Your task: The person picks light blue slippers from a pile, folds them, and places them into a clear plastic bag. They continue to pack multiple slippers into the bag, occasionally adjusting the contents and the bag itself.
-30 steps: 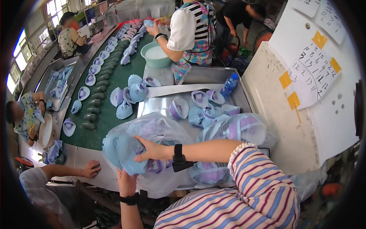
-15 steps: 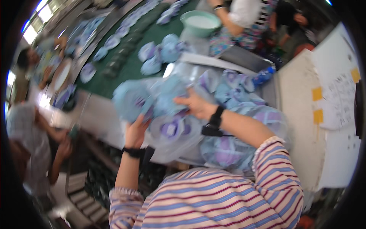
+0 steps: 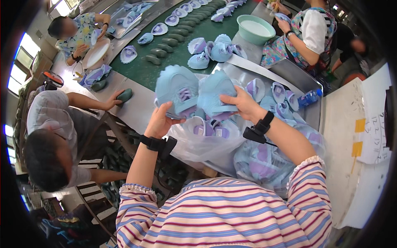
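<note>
Between finger and thumb, my left hand (image 3: 160, 120) grips a light blue shoe upper (image 3: 175, 84) with purple laces. My right hand (image 3: 247, 105) is closed on a second light blue shoe upper (image 3: 215, 91), held beside the first with their edges close together. Both uppers are raised above a clear plastic bag (image 3: 192, 152), whose mouth is open. Inside that bag, purple-lined uppers (image 3: 201, 127) show below my hands. More blue and purple uppers (image 3: 279, 93) lie in the metal tray (image 3: 320, 108) to the right.
A full bag of uppers (image 3: 260, 159) lies by my right forearm. Across the green conveyor belt (image 3: 142, 70) run rows of uppers and dark green shoe lasts (image 3: 178, 37). A co-worker's hand (image 3: 111, 100) touches a last at left. A mint basin (image 3: 256, 29) and blue bottle (image 3: 310, 98) stand beyond.
The two uppers now stand side by side with a narrow gap, more upright than before. My view has shifted left, and the co-worker at left now reaches onto the table.
</note>
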Available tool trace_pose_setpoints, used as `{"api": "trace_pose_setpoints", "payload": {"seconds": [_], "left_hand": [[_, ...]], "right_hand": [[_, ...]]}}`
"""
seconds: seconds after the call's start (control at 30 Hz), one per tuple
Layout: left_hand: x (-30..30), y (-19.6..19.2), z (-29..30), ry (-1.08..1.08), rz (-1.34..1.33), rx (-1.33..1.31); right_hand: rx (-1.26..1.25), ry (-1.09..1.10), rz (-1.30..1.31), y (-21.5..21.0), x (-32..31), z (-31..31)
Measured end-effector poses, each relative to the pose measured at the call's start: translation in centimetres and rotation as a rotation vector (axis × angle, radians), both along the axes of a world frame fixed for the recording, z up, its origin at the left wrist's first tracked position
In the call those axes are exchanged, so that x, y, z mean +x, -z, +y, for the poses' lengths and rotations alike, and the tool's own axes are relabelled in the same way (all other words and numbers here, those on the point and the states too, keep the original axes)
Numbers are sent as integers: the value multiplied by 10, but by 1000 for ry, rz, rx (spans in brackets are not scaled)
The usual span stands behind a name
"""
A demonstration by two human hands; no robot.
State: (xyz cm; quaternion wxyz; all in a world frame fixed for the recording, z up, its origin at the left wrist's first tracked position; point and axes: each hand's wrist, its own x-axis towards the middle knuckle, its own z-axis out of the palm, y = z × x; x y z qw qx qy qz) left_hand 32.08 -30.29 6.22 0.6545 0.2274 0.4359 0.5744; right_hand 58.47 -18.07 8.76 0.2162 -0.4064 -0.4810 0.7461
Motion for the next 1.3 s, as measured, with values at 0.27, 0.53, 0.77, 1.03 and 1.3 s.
{"api": "trace_pose_setpoints", "payload": {"seconds": [0.27,0.53,0.77,1.03,1.3], "left_hand": [[13,1,-5,173,25,-22],[13,-4,3,-242,163,475],[-26,-27,10,-575,1479,985],[-33,8,75,-444,1513,758],[-12,39,184,145,1834,361]], "right_hand": [[75,-362,269,-21,5,11],[806,-61,-186,-3,-6,-12],[-59,73,512,13,55,14],[33,96,432,-16,41,26],[49,235,455,-4,47,40]]}}
